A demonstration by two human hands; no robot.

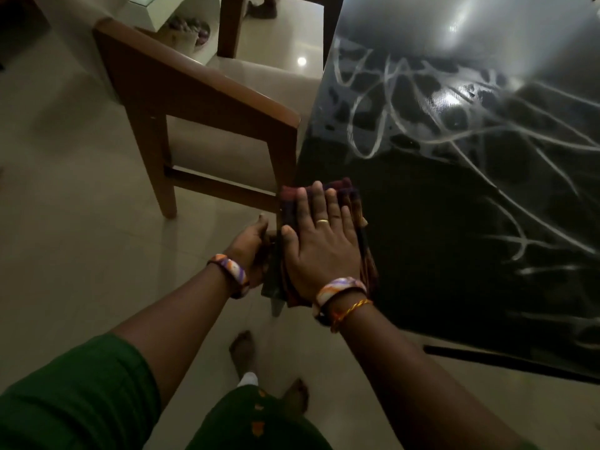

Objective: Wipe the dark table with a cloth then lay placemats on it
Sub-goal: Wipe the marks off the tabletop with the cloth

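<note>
Pressing flat with your right hand (pixel 319 241), the cloth (pixel 324 190) overhangs the bench (pixel 454 222) corner; it may slip off, though your left hand (pixel 250 248) grasps the hanging edge.

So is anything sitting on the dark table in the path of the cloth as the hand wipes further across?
Nothing visible does. The right hand presses flat on the cloth at the dark table edge; the surface beyond shows only pale streaks and glare. The wooden chair stands off the left side.

One dark table (pixel 454 206), one cloth (pixel 344 190), two wooden chairs (pixel 194 102) (pixel 233 24), two hands (pixel 319 251) (pixel 250 245), two bangles (pixel 341 287) (pixel 230 271).
</note>
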